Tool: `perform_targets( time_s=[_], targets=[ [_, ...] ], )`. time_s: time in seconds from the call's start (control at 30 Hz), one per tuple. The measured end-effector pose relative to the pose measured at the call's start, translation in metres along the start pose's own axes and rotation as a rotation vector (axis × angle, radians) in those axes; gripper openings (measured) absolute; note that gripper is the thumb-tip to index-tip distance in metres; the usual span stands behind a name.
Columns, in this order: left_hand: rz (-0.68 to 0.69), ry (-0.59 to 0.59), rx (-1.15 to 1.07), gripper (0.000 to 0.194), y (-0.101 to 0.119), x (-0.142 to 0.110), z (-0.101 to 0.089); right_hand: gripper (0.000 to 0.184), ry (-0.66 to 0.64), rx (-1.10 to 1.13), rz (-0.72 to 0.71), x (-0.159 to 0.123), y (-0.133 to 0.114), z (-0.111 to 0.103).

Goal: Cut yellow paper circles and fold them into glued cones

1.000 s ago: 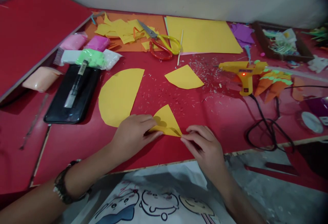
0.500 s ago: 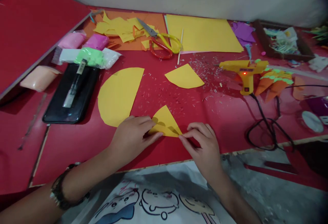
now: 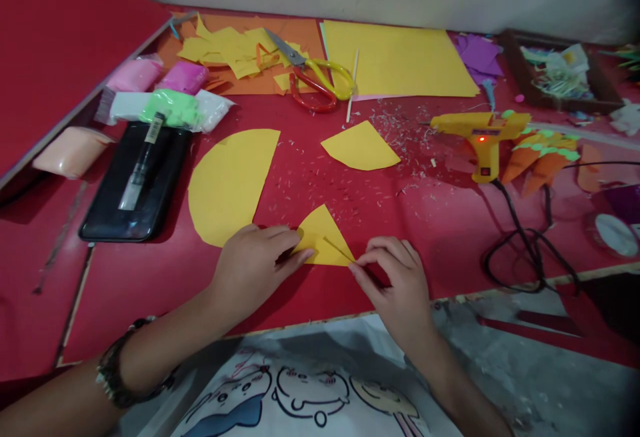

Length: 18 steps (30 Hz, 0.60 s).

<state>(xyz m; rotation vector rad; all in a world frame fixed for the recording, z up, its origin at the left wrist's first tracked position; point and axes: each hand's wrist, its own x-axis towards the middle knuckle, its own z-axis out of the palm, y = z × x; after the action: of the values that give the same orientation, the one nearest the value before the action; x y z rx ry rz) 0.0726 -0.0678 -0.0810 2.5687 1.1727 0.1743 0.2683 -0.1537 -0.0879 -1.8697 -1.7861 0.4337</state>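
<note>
A yellow paper wedge lies near the table's front edge, its rounded side toward my left hand. Thumb and fingers of that hand pinch the rounded side. At the pointed right corner, my right hand grips the paper between thumb and fingertips. A thin dark line, maybe a curled edge, runs from that corner across the wedge. Beyond it rests a second yellow wedge. To the left lies a larger yellow paper piece, round with a straight right side.
Scissors lie by paper scraps and yellow sheets. A glue gun, its light red, trails a cord at right. A pen sits on a black phone, near clay packs. A brown tray stands behind.
The wedge's near edge, lifted and curled over a second ago, now lies flatter, with a thin line across it. Both hands keep their hold and have barely moved.
</note>
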Motion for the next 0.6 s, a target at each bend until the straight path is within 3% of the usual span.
perform_targets(
  time_s=[0.6],
  targets=[
    [0.027, -0.002, 0.004, 0.033, -0.0025, 0.0001, 0.0016, 0.014, -0.094, 0.047, 0.057, 0.0023, -0.0017, -0.0054]
  ],
)
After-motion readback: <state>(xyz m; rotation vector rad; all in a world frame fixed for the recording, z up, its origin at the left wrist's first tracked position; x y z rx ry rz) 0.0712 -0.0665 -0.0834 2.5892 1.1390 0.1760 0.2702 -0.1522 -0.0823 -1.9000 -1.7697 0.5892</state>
